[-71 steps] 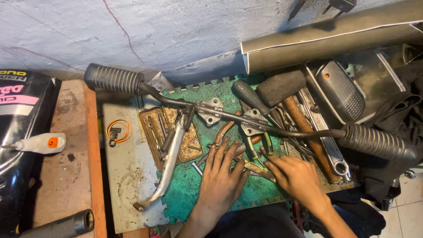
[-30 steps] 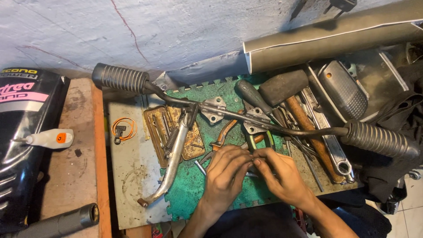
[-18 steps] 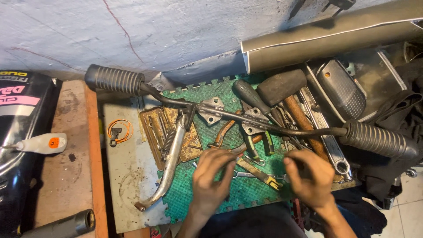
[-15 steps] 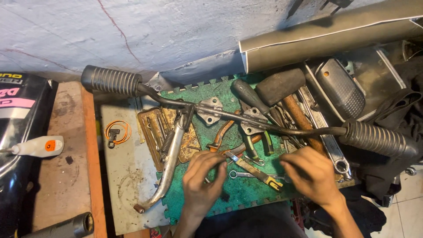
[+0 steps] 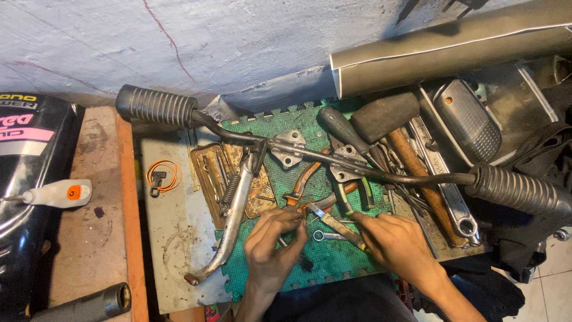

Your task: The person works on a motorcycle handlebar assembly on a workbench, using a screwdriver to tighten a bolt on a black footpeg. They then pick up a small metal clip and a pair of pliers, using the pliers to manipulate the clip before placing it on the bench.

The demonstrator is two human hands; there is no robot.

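Item, green foam mat (image 5: 333,268) on the worktop: my left hand (image 5: 271,247), fingers pinched on a small dark part I cannot identify; my right hand (image 5: 396,244), fingers closed on yellow-handled pliers (image 5: 339,226), over the mat's middle. Risk, as I judge it: the small part slips from the pinch and vanishes among the clutter. Count: one footrest bar (image 5: 333,158) with two rubber pegs; one hammer (image 5: 411,149); one small ring spanner (image 5: 328,236).

Left hand (image 5: 271,247) and right hand (image 5: 396,244) on pliers (image 5: 336,225) over green foam mat (image 5: 333,262), footpeg bar (image 5: 310,149) above
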